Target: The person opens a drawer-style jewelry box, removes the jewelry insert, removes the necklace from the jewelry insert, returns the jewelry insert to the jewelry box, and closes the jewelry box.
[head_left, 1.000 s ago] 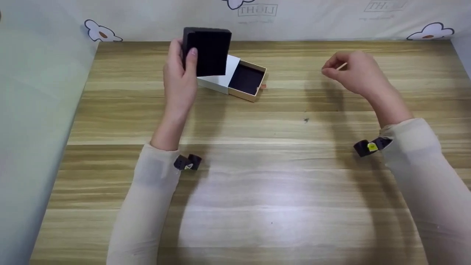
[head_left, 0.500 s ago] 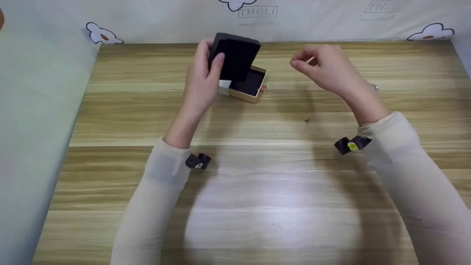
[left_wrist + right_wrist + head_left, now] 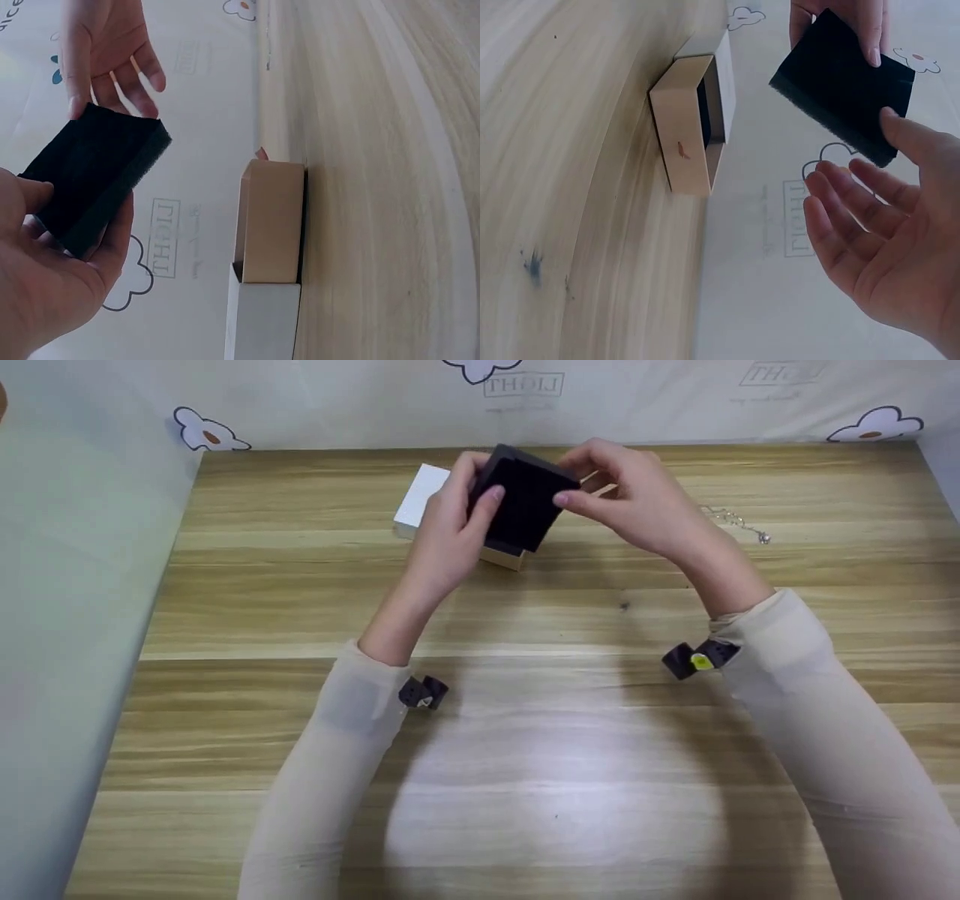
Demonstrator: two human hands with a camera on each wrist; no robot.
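Note:
My left hand grips a black foam pad by its left edge, thumb on its face. Raised over the box, the pad is tilted. In the right wrist view my right hand has its thumb against a corner of the pad, with the other fingers spread loosely beneath. Under the pad, largely hidden in the head view, lies a small box with a white sleeve and a tan drawer slid partly out. A thin silver necklace lies on the table behind my right wrist, partly covered by it.
The wood-grain table meets a pale printed cloth at the back. A small dark mark shows on the tabletop. An orange pull tab sticks out of the drawer's front.
The left hand has carried the foam pad rightward and tilted it over the box. The right hand has come leftward to touch the pad, uncovering part of the necklace.

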